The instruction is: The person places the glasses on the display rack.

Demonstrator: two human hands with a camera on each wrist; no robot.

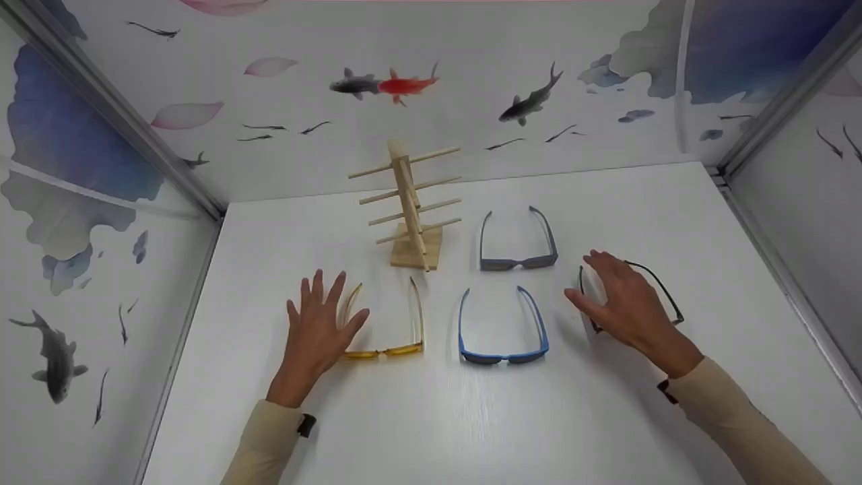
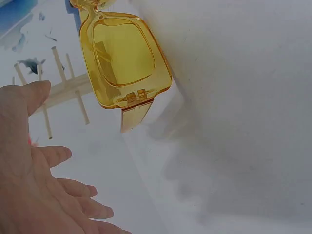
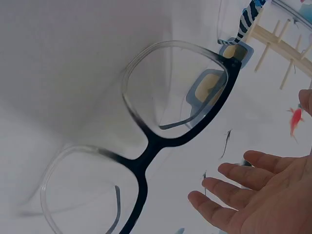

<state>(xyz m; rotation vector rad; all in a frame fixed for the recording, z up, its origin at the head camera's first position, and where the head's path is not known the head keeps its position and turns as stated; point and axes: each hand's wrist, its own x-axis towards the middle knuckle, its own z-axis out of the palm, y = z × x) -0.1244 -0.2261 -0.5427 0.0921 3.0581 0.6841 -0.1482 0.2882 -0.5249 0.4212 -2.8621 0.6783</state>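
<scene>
With fingers spread, my left hand (image 1: 318, 337) hovers at the left side of a pair of yellow see-through glasses (image 1: 404, 349). In the left wrist view one yellow lens (image 2: 124, 53) shows close up, apart from the fingers. My right hand (image 1: 626, 303) is over a pair of black-framed glasses (image 1: 675, 311), hiding much of them. Their clear lenses and black-to-clear frame (image 3: 156, 141) show in the right wrist view, where the fingers are loosely extended and hold nothing. Blue sunglasses (image 1: 504, 358) lie between the hands, with grey-blue sunglasses (image 1: 518, 263) behind them.
A wooden rack (image 1: 407, 202) with several crossbars stands on a square base at the back of the white table (image 1: 431, 424). Panels (image 1: 458, 40) painted with fish and petals enclose the table at the back and both sides.
</scene>
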